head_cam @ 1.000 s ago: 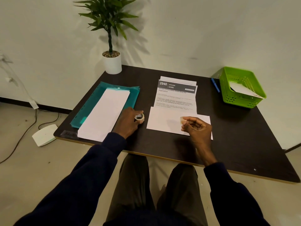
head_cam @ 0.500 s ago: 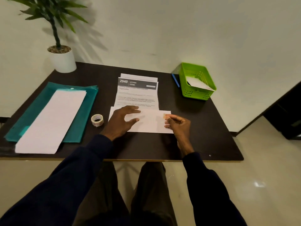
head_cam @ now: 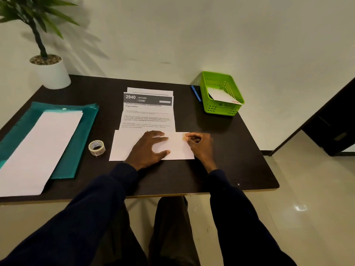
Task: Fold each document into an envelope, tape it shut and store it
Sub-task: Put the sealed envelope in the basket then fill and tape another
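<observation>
The dark matt wood-look table [head_cam: 230, 150] is carrying a white matt paper envelope [head_cam: 124, 146], a glossy teal plastic folder [head_cam: 84, 127] (translucent) and a green perforated plastic basket [head_cam: 221, 110], while pale floor tiles [head_cam: 307, 189] are gleaming

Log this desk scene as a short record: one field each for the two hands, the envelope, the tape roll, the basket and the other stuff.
left hand: pressed flat on the envelope
right hand: pinches a tape piece at the envelope's upper right edge
tape roll: on the table, left of the envelope
basket: green, far right, holds a white folded paper
printed sheets: just behind the envelope
other: teal folder under white paper, blue pen, potted plant
</observation>
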